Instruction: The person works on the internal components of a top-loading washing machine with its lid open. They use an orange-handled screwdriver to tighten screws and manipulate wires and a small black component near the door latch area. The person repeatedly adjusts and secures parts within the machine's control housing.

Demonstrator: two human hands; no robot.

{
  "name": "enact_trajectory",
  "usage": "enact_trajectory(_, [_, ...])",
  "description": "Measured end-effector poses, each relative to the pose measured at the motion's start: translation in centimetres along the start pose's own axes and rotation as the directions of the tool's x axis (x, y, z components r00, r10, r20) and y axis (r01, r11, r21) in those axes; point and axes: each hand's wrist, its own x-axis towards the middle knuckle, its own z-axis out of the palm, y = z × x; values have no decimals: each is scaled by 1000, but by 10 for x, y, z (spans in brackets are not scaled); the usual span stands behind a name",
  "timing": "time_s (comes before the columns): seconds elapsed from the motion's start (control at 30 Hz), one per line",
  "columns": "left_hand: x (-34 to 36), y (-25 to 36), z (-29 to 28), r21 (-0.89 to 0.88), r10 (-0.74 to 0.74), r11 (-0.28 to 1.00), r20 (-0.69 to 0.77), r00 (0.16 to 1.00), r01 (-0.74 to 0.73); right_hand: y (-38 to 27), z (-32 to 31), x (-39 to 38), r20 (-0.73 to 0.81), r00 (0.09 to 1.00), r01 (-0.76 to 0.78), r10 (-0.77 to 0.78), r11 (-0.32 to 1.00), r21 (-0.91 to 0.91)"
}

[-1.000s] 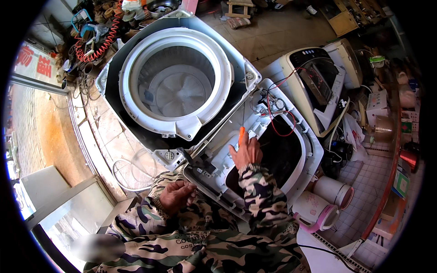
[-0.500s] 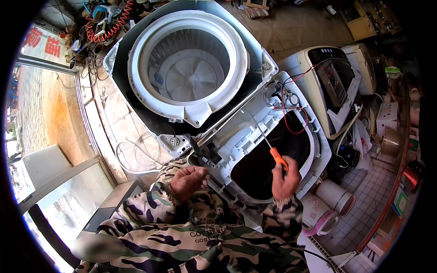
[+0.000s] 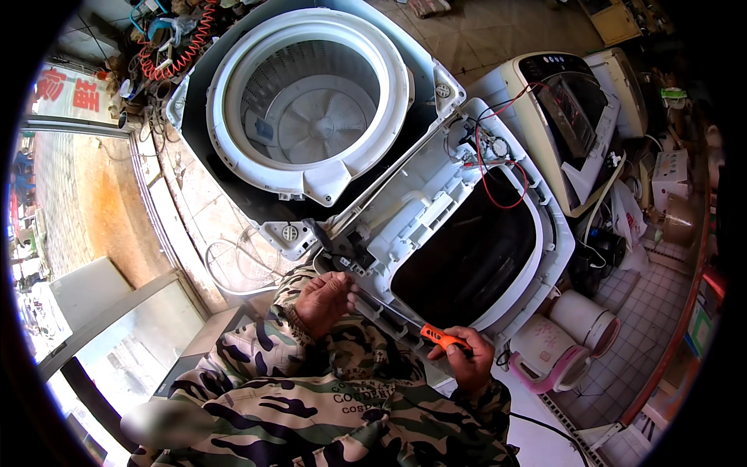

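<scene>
My right hand (image 3: 471,361) is closed round the orange handle of a screwdriver (image 3: 440,336). Its thin shaft points left, toward my other hand. My left hand (image 3: 320,302) has its fingertips pinched together in front of my body; anything between them is too small to make out. Just beyond both hands lies the upturned white top cover (image 3: 510,300) of a washing machine, with a dark opening. Red and black wires (image 3: 484,185) and small parts show at its far end. The opened washing machine (image 3: 233,152) with its round tub stands behind it.
Another washing machine (image 3: 562,128) with a dark lid stands at the right. Two white-and-pink cylindrical appliances (image 3: 548,354) sit on the tiled floor. A pale hose (image 3: 226,289) lies at the left, and a coiled red hose (image 3: 146,66) is at the far left.
My right hand has drawn the screwdriver back from over the cover's opening, down toward me. The shaft has swung round to point left. My left hand stays nearly in place, fingers pinched.
</scene>
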Motion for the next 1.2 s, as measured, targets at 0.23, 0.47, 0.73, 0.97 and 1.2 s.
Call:
enact_trajectory(0.23, [-1,-8,-7,47,46,998,-81,996,-42,3,-6,-4,6,1000,25,-25,999,44])
enact_trajectory(0.47, [0,-18,-8,-33,65,997,-95,993,-68,11,-10,-4,53,998,-23,21,999,40])
enact_trajectory(0.73, [4,-29,-12,5,64,998,-129,990,-64,3,-17,-7,97,993,71,-63,994,-87])
enact_trajectory(0.97, [10,-32,-13,67,13,998,-161,987,-3,-3,-23,-3,151,965,250,-213,922,-295])
enact_trajectory(1.2, [20,-28,10,139,-33,988,-211,977,63,-13,-12,-4,-54,996,65,-68,996,-60])
